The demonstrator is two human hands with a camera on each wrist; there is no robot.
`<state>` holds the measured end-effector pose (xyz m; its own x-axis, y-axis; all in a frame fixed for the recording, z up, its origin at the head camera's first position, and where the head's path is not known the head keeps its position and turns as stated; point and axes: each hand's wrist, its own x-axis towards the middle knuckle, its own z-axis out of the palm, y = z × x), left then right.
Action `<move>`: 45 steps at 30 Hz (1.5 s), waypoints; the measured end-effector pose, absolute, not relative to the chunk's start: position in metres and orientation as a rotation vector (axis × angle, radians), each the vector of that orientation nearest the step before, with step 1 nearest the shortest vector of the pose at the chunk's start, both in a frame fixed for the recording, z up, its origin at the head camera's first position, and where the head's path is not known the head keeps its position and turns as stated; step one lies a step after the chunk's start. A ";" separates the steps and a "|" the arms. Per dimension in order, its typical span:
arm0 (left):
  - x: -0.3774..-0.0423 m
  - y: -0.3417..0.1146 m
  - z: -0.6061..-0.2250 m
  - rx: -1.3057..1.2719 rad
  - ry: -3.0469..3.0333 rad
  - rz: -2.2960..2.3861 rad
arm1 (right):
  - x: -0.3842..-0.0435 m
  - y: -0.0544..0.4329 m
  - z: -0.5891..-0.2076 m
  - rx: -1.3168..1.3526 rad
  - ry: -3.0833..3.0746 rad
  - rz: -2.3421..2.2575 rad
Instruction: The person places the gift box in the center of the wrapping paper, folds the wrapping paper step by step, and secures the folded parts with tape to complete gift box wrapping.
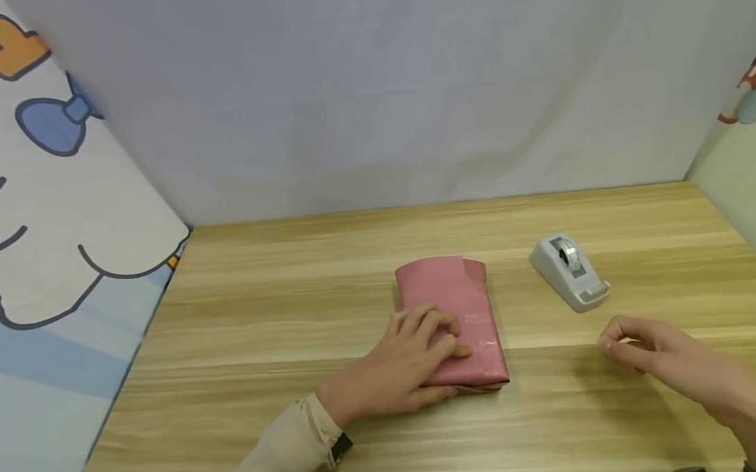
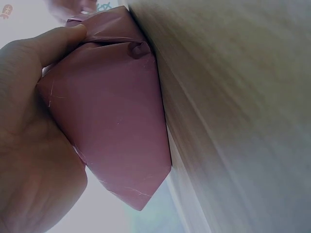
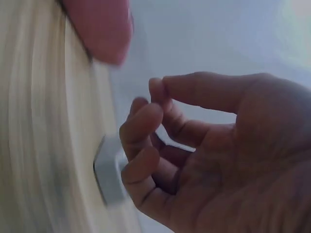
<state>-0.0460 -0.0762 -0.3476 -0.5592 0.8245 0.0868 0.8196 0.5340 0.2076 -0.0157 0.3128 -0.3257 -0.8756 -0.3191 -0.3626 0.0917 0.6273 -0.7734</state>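
A package wrapped in pink paper (image 1: 445,282) lies on the table, its paper flaring at the far end and shiny strips on its top right. My left hand (image 1: 401,374) holds it from the left, bent fingers on top and thumb along the near end. In the left wrist view the thumb (image 2: 63,41) lies against the folded end flap (image 2: 104,126). Right of the package, my right hand (image 1: 663,358) is raised over the table with thumb and index fingertips together and the other fingers curled; nothing shows between them in the right wrist view.
A grey tape dispenser (image 1: 563,271) with a roll of clear tape stands beyond my right hand, right of the package. The wooden table (image 1: 261,302) meets a pale back wall (image 1: 380,111) and a cartoon-printed panel (image 1: 52,226) at the left.
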 end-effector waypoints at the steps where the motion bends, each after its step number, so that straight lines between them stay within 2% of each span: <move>1: -0.046 -0.076 -0.348 1.464 2.730 0.349 | -0.012 0.304 -0.324 -0.244 2.366 -1.198; 10: -0.045 -0.076 -0.347 1.445 2.723 0.344 | 0.008 0.230 -0.320 -1.135 2.070 -1.304; 16: -0.045 -0.076 -0.345 1.456 2.709 0.359 | 0.011 0.201 -0.336 -1.408 2.393 -1.072; 31: -0.045 -0.076 -0.346 1.443 2.720 0.369 | 0.022 0.182 -0.350 -1.593 2.988 -0.656; 45: -0.046 -0.077 -0.347 1.460 2.733 0.404 | 0.022 0.172 -0.353 -1.472 3.076 -0.760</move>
<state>-0.0456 -0.0774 -0.3468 -0.5633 0.8194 0.1061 0.8150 0.5300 0.2343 0.0219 0.1717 -0.3533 -0.5944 -0.6440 0.4816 -0.7942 0.5643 -0.2256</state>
